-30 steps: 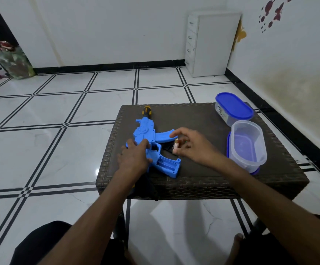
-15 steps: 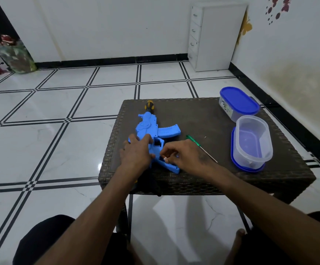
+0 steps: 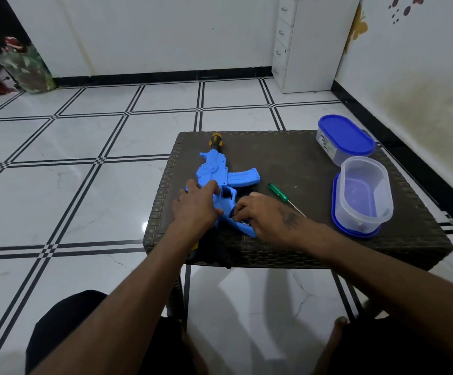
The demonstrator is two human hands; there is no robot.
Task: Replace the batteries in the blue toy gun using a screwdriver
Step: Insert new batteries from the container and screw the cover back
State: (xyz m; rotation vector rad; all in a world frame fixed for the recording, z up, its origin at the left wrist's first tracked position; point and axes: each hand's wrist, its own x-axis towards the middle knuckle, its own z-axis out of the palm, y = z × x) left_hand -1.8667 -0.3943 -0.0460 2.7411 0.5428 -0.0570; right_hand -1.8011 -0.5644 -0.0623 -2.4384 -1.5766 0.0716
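Observation:
The blue toy gun (image 3: 214, 169) lies on a dark wicker table (image 3: 287, 158), its yellow-and-black muzzle pointing away from me. My left hand (image 3: 197, 207) grips the gun's body just behind the magazine. My right hand (image 3: 263, 215) is at the open battery compartment in the gun's handle, fingertips curled down onto a small battery that is mostly hidden under them. A green-handled screwdriver (image 3: 278, 191) lies on the table just right of my right hand, untouched. A tiny screw (image 3: 296, 187) lies beyond it.
A closed tub with a blue lid (image 3: 344, 139) stands at the table's far right corner. A clear open tub (image 3: 363, 190) sits on a blue lid nearer me. A black strap (image 3: 217, 250) hangs over the front edge. A white drawer unit (image 3: 309, 44) stands by the wall.
My right hand carried the battery from beside the magazine down to the handle's compartment, uncovering the screwdriver. My left hand kept its hold on the gun.

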